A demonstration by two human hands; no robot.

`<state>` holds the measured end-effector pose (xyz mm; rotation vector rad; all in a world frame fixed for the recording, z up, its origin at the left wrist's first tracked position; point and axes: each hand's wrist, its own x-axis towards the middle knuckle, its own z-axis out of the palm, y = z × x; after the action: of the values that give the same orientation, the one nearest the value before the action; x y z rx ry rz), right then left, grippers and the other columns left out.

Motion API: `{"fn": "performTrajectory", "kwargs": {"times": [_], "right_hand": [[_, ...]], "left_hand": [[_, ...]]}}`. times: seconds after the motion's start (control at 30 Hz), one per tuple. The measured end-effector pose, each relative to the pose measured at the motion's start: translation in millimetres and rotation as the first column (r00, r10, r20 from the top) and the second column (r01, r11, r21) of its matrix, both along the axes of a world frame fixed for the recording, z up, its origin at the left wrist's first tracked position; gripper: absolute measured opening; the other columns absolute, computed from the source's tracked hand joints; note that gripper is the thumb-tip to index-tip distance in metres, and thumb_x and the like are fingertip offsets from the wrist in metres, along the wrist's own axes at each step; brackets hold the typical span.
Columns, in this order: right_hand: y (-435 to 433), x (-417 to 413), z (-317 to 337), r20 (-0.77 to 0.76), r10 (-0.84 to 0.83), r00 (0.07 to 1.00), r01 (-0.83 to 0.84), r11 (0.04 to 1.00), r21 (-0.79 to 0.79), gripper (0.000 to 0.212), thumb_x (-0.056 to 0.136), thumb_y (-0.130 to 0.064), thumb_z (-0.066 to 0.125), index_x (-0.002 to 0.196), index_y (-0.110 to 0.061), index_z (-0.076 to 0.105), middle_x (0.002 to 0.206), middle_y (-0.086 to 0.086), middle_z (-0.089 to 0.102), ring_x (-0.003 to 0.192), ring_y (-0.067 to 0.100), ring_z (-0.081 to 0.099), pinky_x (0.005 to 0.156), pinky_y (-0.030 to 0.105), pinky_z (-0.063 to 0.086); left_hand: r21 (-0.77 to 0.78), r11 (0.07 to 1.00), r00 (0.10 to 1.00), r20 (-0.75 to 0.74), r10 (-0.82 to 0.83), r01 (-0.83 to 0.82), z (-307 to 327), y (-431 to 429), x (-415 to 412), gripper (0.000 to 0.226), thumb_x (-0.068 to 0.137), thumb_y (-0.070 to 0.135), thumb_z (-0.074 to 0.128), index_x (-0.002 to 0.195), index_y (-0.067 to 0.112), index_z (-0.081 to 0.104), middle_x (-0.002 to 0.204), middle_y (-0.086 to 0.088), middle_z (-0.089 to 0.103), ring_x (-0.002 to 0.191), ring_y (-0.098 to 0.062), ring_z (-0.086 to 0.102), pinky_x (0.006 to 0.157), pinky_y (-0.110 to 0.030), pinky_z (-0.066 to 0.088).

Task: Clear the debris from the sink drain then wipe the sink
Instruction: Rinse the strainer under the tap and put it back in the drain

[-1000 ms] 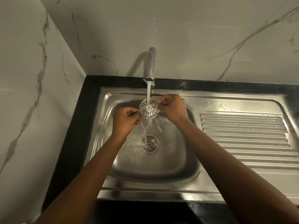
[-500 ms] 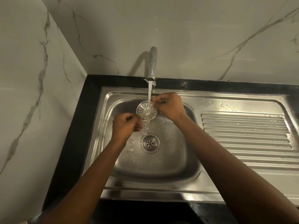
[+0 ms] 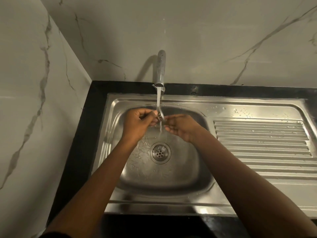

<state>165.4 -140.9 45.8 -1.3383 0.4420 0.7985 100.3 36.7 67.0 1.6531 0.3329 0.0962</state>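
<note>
A: Where does the job stand?

B: In the middle of the first half, I'd judge. The drain strainer (image 3: pixel 161 115) is out of its seat and held on edge under the running stream from the tap (image 3: pixel 160 69), above the far part of the sink (image 3: pixel 171 184) basin. The drain (image 3: pixel 159 152) below it lies open, and I see no scraps on its perforated plate, though the water rippling over it hides fine detail.

A: And the hands?

B: The left hand (image 3: pixel 139 123) has its fingers curled in and pinches the strainer's left edge. The right hand (image 3: pixel 181 127) is looser, fingers partly spread, with the fingertips at the strainer's right edge; whether it grips or only rubs, I cannot tell.

A: So what is left?

B: Finishing the rinse, setting the strainer back in the drain, shutting off the tap, then the whole wiping step. No cloth or sponge shows anywhere, neither on the ribbed draining board (image 3: pixel 262 143) to the right nor on the dark worktop (image 3: pixel 82 134) around the sink. Droplets sit on the far rim, so wiping looks not yet begun.
</note>
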Motion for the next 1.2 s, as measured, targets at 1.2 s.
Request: {"fn": "performTrajectory", "kwargs": {"times": [1.2], "right_hand": [[-29,-21,4,0.271,0.306,0.913,-0.114,0.827,-0.550,0.011,0.079,0.000,0.077,0.075,-0.009,0.080,0.058,0.003,0.073,0.048,0.011,0.069,0.050,0.021,0.056]], "left_hand": [[-0.051,0.999,0.974,-0.226,-0.016,0.004,-3,25,57,0.032,0.103,0.011,0.063,0.134,0.013,0.067,0.133,-0.010,0.073,0.118,-0.028,0.072,0.099,-0.037,0.060]]}}
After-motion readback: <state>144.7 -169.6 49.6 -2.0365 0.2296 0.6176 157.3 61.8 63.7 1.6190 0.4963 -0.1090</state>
